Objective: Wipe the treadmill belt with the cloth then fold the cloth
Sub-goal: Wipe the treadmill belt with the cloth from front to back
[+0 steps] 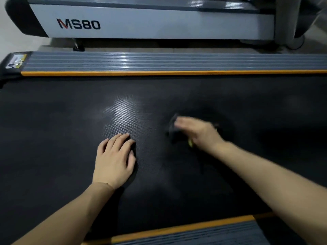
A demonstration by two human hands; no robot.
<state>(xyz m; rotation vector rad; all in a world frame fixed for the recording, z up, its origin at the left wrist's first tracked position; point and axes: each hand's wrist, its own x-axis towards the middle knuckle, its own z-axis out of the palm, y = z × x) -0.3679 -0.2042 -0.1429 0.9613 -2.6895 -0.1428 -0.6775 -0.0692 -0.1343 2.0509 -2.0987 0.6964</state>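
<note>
Left hand (pixel 113 160) flat and open on the belt (pixel 53 121), blurry right hand (pixel 198 131) seemingly pressing the dark cloth (pixel 172 129) mid-belt.

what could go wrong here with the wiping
1. The right hand is motion-blurred over a dark cloth that barely shows against the black treadmill belt; patches could easily be missed.
2. The left hand rests flat on the belt, so the area under it may go unwiped, and it might leave prints.
3. If the person leans on that left hand, the belt might shift under it.
</note>
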